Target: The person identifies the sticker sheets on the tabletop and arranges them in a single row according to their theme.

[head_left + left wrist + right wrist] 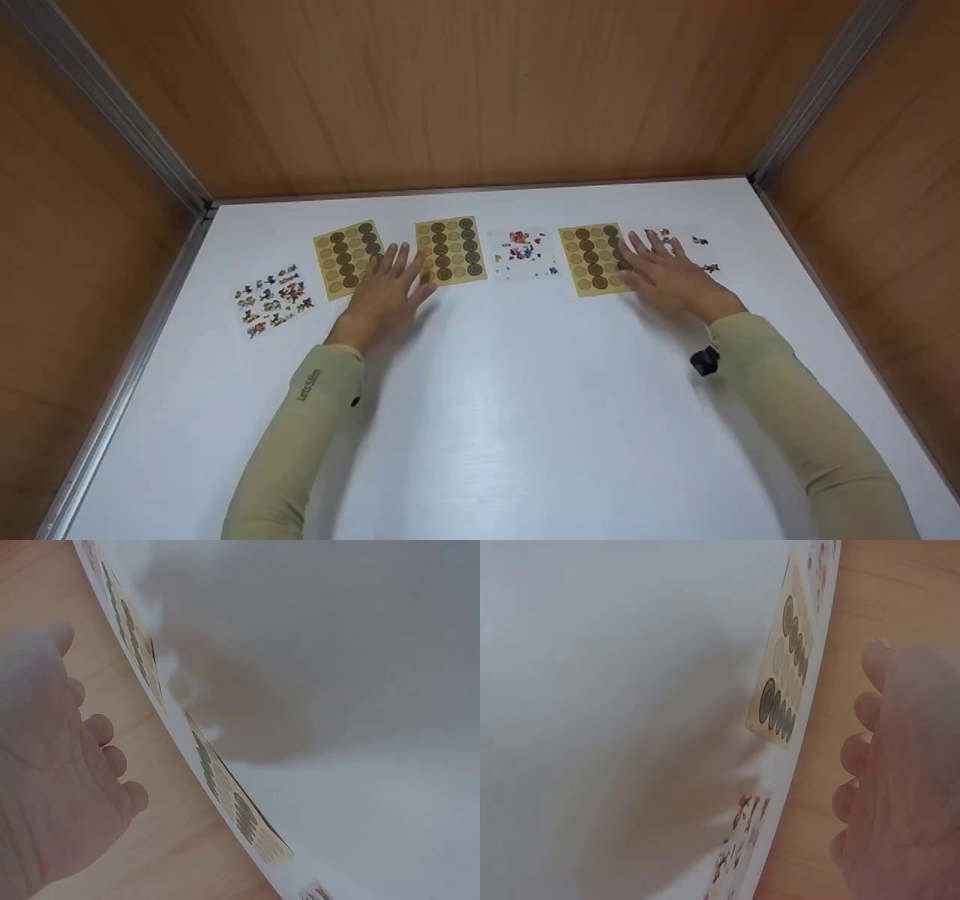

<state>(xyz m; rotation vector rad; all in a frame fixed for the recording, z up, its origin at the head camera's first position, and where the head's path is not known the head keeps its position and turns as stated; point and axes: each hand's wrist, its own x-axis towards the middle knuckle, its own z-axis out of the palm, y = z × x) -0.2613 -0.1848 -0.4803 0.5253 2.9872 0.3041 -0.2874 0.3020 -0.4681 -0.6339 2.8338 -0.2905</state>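
Note:
My left hand (384,294) is held over the table with its fingers spread. It overlaps the right side of the leftmost tan sheet of round stickers (334,264), and its thumb reaches the edge of the middle tan sheet (454,251). In the left wrist view the palm of the left hand (56,765) holds nothing, and its shadow lies on the table. On the other side, my right hand (675,282) spreads its fingers between the rightmost tan sheet (586,259) and a clear sheet of small colourful stickers (694,231), partly covering both. Nothing is in the right hand (900,780).
A clear sticker sheet with small cartoon figures (271,301) lies tilted at the far left. Another clear sheet (523,255) lies between two tan sheets. The sheets stand in a row on the white table (495,420), with wooden walls (480,90) behind and at both sides.

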